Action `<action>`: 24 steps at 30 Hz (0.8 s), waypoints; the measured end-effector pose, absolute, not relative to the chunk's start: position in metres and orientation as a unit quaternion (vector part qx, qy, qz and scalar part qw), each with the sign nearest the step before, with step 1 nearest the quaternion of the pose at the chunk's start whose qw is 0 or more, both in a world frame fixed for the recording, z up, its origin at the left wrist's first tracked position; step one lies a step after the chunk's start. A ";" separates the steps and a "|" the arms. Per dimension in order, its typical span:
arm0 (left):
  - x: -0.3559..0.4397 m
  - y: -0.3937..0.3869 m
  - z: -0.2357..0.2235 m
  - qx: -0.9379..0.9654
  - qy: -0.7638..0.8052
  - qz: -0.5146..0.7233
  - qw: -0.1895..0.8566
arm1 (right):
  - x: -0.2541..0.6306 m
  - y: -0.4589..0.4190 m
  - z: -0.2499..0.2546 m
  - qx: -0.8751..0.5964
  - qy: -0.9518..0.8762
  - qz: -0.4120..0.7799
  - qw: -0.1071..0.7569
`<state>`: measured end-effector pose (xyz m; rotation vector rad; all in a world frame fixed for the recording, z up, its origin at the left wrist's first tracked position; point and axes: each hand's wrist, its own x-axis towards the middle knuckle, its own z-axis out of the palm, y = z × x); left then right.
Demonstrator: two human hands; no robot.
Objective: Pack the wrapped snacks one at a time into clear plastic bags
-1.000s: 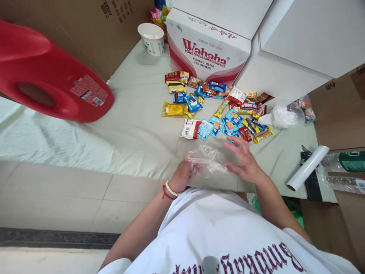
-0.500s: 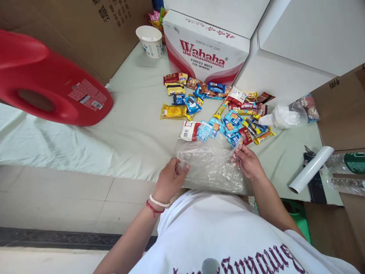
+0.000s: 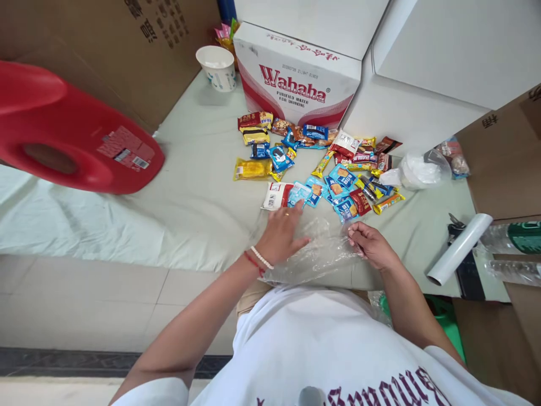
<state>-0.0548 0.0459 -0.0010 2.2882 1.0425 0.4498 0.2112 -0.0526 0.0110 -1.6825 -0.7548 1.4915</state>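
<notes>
Right hand (image 3: 372, 245) pinches a clear plastic bag (image 3: 323, 249) at centre; left hand (image 3: 276, 238), fingers spread, overlaps its left side.
Pale cloth (image 3: 198, 211) stretches across centre left to its front edge; red jug (image 3: 84, 138), cut off at left; carton (image 3: 274, 62), upper centre, contents hidden; clear tub (image 3: 443, 169), right, holding something white; paper cup (image 3: 217, 66), upper left. Whether left hand touches the light-blue packets (image 3: 298, 192) is hard to tell.

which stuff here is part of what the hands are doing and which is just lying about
In use or close to the hands:
clear plastic bag, pinched by the right hand
wrapped snacks, just beyond the left hand

Apparently just lying about:
red jug
paper cup
Wahaha box
white roll
plastic bottles
</notes>
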 end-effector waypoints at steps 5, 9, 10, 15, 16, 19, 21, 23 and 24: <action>-0.046 0.048 -0.024 0.750 0.537 0.173 0.346 | 0.219 -0.063 -0.002 -0.684 -0.221 0.539 0.439; -0.056 0.046 -0.024 0.671 0.644 0.306 0.202 | 0.224 -0.076 -0.013 -0.726 -0.231 0.469 0.447; -0.058 0.042 -0.022 0.674 0.637 0.341 0.157 | 0.225 -0.080 -0.014 -0.749 -0.256 0.429 0.435; -0.066 0.007 -0.012 0.759 0.488 0.430 -0.022 | 0.223 -0.086 0.004 -0.805 -0.489 0.054 0.332; -0.067 -0.001 -0.012 0.802 0.438 0.406 -0.017 | 0.220 -0.085 0.008 -0.780 -0.543 0.017 0.309; -0.074 -0.015 -0.020 0.902 0.336 0.267 0.053 | 0.213 -0.085 0.008 -0.674 -0.711 0.043 0.197; -0.080 -0.018 -0.028 0.918 0.338 0.186 0.088 | 0.216 -0.092 -0.003 -0.630 -0.764 0.081 0.111; -0.088 -0.018 -0.035 0.915 0.363 0.139 0.107 | 0.230 -0.104 -0.015 -0.644 -0.757 0.090 0.061; -0.091 -0.017 -0.037 0.909 0.381 0.126 0.113 | 0.240 -0.111 -0.019 -0.660 -0.744 0.087 0.049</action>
